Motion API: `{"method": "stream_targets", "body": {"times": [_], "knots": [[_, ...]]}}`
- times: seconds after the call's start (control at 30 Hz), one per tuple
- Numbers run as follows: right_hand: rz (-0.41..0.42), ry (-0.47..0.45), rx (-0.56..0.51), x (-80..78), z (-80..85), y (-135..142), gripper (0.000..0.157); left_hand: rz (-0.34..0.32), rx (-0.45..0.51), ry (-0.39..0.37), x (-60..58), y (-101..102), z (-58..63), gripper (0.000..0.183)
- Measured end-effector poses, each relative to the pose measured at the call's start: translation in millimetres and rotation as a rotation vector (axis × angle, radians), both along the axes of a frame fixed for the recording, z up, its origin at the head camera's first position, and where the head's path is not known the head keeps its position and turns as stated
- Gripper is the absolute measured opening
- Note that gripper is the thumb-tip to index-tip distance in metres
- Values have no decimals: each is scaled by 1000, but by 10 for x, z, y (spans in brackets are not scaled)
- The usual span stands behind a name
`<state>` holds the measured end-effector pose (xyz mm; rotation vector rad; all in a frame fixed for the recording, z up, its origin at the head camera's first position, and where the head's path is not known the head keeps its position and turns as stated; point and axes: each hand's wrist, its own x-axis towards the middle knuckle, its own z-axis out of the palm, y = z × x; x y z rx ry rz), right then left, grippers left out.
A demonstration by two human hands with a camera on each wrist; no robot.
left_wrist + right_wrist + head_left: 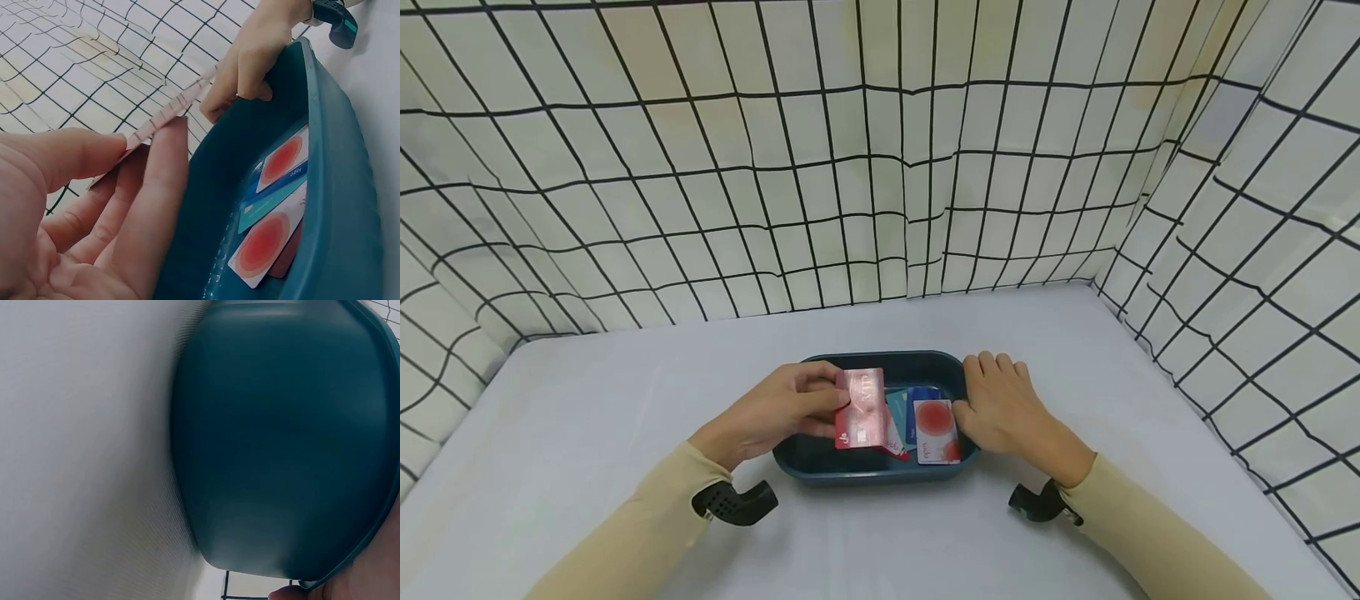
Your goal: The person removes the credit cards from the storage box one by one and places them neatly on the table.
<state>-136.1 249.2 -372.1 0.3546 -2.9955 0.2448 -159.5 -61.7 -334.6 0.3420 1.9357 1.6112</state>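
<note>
A shiny pink-red card (868, 404) is pinched between the thumb and fingers of my left hand (771, 412), raised over the left part of a dark teal plastic bin (880, 480). Seen edge-on in the left wrist view, the card (165, 112) slants upward. My right hand (1007, 408) grips the bin's right end, its fingers bent over the rim. Inside the bin lie several overlapping cards: a white one with a red circle (935, 418), a blue one (912, 421), a teal one (897, 408), and another white-and-red card (259, 247).
The bin stands on a white-covered table (625, 417). A white wall with a black grid (820, 167) encloses the back and sides. Each wrist carries a black strap device (737, 504).
</note>
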Motion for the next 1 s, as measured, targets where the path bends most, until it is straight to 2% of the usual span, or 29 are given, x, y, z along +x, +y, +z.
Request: {"method": "stream_targets", "body": {"times": [0.23, 0.53, 0.83, 1.0], "knots": [[-3, -5, -5, 3, -1, -15, 28, 60, 47, -9, 33, -85, -19, 42], [2, 9, -11, 0, -24, -13, 26, 122, 56, -2, 117, -245, -2, 47], [-5, 14, -16, -19, -36, -12, 26, 140, 66, 27, 187, -419, 4, 37], [-10, 7, -14, -12, -22, 12, 28, 128, 73, 45, 198, -513, -25, 24]]}}
